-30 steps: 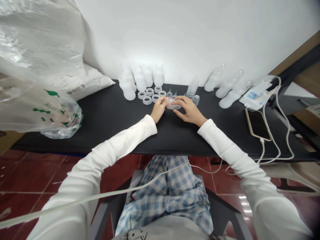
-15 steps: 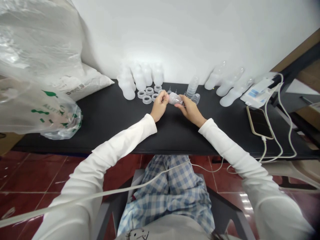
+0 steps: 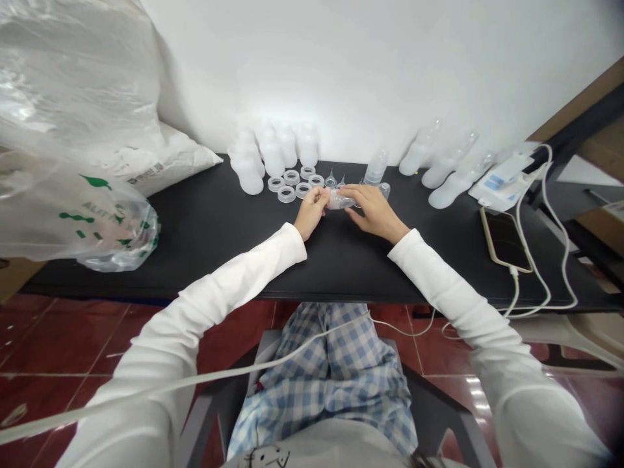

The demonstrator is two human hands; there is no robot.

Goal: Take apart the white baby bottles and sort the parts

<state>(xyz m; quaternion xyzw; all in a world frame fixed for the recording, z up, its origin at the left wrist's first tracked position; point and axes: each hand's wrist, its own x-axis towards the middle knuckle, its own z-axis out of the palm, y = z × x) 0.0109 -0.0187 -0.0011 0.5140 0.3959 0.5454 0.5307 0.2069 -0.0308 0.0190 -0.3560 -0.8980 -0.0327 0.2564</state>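
- Black tabletop [image 3: 219, 250], seen from the near edge
- Twelve o'clock: frosted plastic bottles [image 3: 248, 170], clear plastic rings [image 3: 286, 194]
- Three o'clock: smartphone [image 3: 506, 240], white charging cable [image 3: 529, 260]
- Nine o'clock: green-printed plastic bag [image 3: 117, 250]

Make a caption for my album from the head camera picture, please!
Left hand and right hand hold a small clear plastic piece over a black table, near translucent white bottles.

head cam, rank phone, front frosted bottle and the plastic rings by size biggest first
1. Smartphone, the longest here, though it may sit nearer the camera.
2. Frosted plastic bottle.
3. Clear plastic rings; they look alike, so I won't rank them against each other.
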